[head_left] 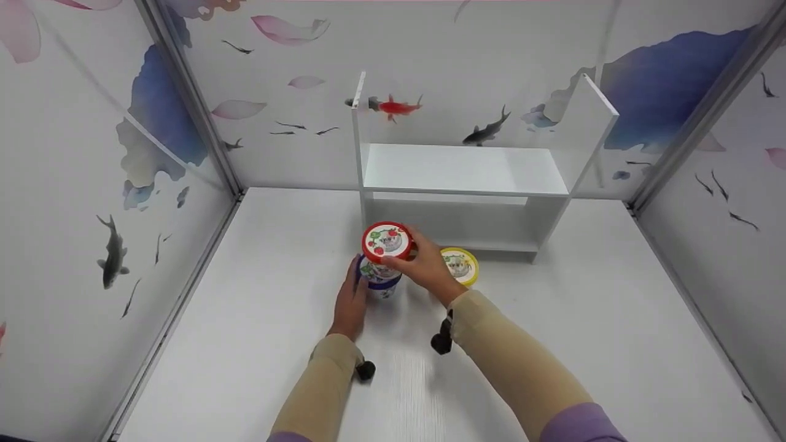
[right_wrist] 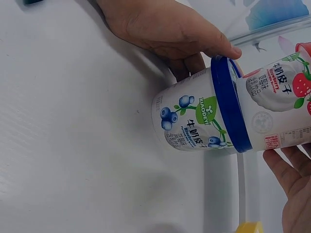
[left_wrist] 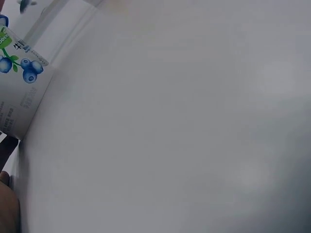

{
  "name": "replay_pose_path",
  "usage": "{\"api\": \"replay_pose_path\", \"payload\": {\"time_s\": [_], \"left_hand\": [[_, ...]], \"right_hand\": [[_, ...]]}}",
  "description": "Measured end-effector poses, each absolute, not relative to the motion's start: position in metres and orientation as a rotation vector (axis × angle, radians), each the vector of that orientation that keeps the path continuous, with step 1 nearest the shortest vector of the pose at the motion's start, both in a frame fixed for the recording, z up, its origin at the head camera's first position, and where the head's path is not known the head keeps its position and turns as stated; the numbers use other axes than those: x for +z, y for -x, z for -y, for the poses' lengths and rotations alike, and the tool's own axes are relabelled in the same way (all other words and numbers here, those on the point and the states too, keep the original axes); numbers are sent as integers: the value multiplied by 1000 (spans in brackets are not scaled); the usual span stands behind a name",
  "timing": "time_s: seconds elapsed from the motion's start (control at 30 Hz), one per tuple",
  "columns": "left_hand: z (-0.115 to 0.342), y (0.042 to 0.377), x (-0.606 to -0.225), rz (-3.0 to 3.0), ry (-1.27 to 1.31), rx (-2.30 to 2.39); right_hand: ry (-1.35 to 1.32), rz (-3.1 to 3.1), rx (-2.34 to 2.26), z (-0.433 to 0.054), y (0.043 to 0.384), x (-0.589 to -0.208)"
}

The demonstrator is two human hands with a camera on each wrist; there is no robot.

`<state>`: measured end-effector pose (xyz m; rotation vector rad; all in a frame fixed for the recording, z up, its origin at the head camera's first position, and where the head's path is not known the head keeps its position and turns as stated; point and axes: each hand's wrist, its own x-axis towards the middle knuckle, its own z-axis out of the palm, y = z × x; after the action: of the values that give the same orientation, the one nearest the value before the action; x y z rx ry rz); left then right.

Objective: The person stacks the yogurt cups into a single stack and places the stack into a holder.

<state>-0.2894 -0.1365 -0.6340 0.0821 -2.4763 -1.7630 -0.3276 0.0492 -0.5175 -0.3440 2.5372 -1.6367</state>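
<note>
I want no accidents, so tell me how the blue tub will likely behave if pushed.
The blue tub may tip if pushed high: it narrows toward its base, and the red tub is right at its lid. It would probably slide easily, since it and the table look smooth. Its even, undented outline suggests it is fairly stiff.

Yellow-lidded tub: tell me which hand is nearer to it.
Right. In the head view, the right hand, holding the red-lidded tub, appears just left of the yellow-lidded tub; the left hand is farther left, gripping the blue-lidded tub.
</note>
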Motion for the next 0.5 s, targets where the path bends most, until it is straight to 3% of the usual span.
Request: {"api": "replay_pose_path", "payload": {"time_s": [0.5], "left_hand": [[137, 291, -636, 2463, -98, -1779]], "right_hand": [[373, -2534, -1626, -41, 329, -518]]}}
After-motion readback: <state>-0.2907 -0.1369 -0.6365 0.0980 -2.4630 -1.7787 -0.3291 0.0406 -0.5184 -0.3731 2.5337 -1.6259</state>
